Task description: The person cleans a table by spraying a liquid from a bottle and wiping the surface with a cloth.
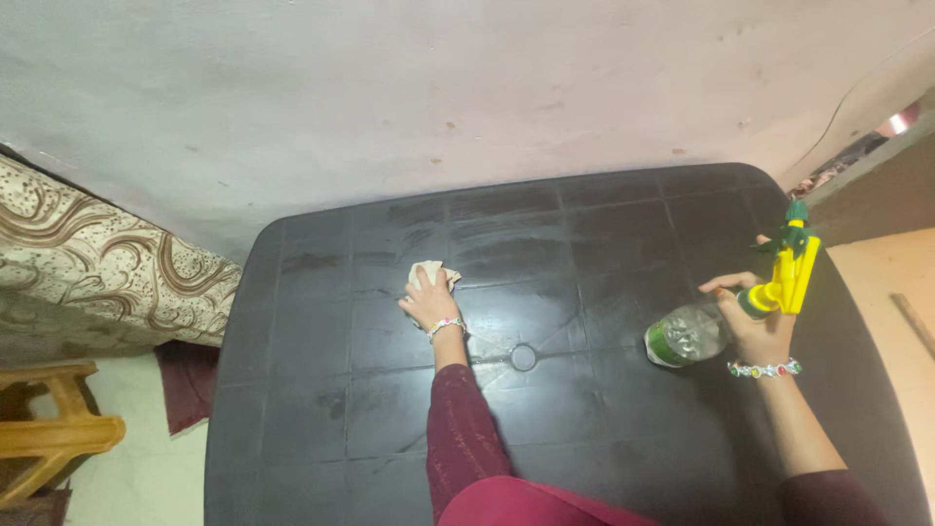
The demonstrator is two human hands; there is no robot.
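Note:
My left hand (pixel 429 300) presses a small beige cloth (pixel 434 272) flat on a black plastic table (pixel 321 409), left of the table's middle. Its wrist wears a beaded bracelet. Smeared wipe marks show on the tabletop beyond the cloth. My right hand (pixel 762 326) holds a clear spray bottle (pixel 693 333) with a yellow and green trigger head (pixel 791 265), raised above the table's right side and tilted with its base toward the left. Both arms wear dark maroon sleeves.
A pale wall (pixel 467 88) stands right behind the table. A patterned beige fabric (pixel 107 263) lies at the left, with a wooden stool (pixel 49 429) below it on a light floor. A small round hole (pixel 523 357) marks the table's centre.

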